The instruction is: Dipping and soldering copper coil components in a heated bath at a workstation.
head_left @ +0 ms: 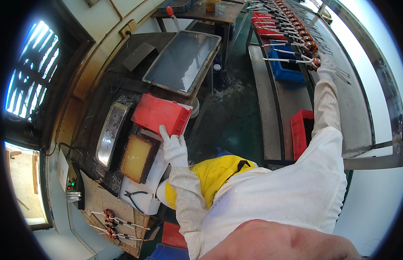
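My left hand (175,150) wears a white glove. Its fingers are apart, with the tips at the near edge of a red plastic bin (160,113); I cannot tell how firmly they touch it. Out to the right, my gloved right hand (326,68) is closed around a copper-wound coil (316,63) with white-sleeved leads, at the near end of a long row of similar coils (299,27) along a metal bench (353,112). The fingertips there are partly hidden. Just below the red bin sits a dark-framed tray of yellowish material (137,157).
Beside the yellowish tray lies a shiny metal trough (111,134). Pliers (135,200) rest on white sheeting, near two coils (109,223) on cardboard. A large grey-surfaced tray (182,60) stands farther back. Under the right bench are a blue bin (288,71) and another red bin (299,132).
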Tool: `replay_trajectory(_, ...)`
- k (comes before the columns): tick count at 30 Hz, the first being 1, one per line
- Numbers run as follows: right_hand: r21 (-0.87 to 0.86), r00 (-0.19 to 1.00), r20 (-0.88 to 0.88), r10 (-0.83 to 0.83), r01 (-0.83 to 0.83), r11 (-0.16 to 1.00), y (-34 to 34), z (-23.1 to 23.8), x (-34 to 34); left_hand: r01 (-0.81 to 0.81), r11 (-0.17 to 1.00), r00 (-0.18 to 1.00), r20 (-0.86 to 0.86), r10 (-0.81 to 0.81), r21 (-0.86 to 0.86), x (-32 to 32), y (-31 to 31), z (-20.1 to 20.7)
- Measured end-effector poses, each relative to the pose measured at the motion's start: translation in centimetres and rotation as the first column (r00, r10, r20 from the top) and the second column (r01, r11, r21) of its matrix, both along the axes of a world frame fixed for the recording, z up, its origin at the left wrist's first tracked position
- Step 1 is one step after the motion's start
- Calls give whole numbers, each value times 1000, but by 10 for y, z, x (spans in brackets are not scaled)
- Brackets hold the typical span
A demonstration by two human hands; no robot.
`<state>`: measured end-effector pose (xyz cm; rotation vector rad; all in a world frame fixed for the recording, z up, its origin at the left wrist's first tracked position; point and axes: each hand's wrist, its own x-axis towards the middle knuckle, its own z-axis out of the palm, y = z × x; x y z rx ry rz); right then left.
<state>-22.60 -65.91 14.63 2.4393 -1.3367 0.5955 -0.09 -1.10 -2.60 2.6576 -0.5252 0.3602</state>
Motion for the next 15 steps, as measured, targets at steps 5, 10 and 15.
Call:
replay_trajectory(5,106,971,14,-238,235,966,-56,-32,-44,-24,1000,999,26,24,-7,2,-9,4)
replay_trajectory(10,343,898,288,-332,227,912,-75,-72,-57,-19,1000,1000,5,19,-2,2,-9,4)
replay_trajectory(15,-36,960,142,-240,247,968,-62,-93,-60,-24,999,998,-61,21,-42,2,-9,6)
